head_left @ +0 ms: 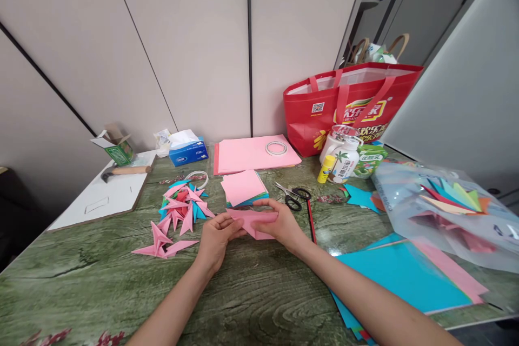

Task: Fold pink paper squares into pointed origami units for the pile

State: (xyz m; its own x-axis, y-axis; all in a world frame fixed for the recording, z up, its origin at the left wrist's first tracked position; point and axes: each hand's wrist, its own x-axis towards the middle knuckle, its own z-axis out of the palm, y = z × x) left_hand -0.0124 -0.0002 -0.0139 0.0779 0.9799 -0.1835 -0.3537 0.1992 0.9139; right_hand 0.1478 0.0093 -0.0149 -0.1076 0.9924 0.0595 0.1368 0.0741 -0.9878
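Observation:
Between both hands is a partly folded sheet of pink paper (261, 234), held just above the table. My left hand (219, 235) pinches its left side with thumb and fingers. At the other side, my right hand (278, 224) grips the sheet, thumb across its front. Right behind it lies a stack of square paper (243, 188), pink on top with blue and green below. Several folded paper stars (182, 208) in pink, blue and red are heaped to the left. Black-handled scissors (292, 194) and a red pencil (311, 220) rest to the right.
Pink sheets (247, 154) with a tape roll (276, 148) lie at the back. A red bag (308, 130), a glue stick (326, 169) and a white bottle (346, 161) stand behind right. Blue paper (405, 275) and a plastic bag (405, 189) fill the right; a hammer (125, 171) and tissue pack (188, 152) sit left.

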